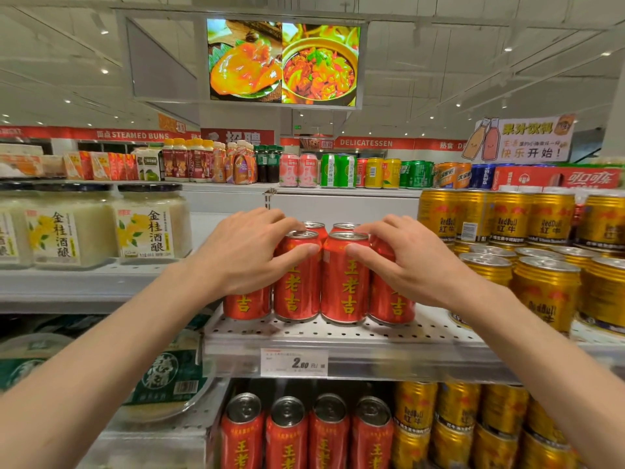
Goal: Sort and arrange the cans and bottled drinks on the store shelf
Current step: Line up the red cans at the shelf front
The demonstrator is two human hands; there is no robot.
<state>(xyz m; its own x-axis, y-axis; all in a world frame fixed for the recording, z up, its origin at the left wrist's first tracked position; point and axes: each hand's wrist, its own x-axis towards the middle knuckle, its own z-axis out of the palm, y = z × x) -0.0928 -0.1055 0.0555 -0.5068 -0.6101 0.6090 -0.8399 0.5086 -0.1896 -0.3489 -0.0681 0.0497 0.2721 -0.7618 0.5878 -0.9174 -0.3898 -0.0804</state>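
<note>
The red cans (319,275) stand in a tight bunch at the front of the shelf (372,336), just above the price tag (294,363). The left hand (247,252) wraps the left cans. The right hand (406,258) wraps the right cans. Both should probably squeeze inward gently and keep the cans upright, words facing front.

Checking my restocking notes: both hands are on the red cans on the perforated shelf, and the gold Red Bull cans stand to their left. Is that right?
Not quite. The head view shows the left hand and right hand on the red cans on the perforated shelf, but the gold Red Bull cans stand to their right. To the left are glass jars.
</note>
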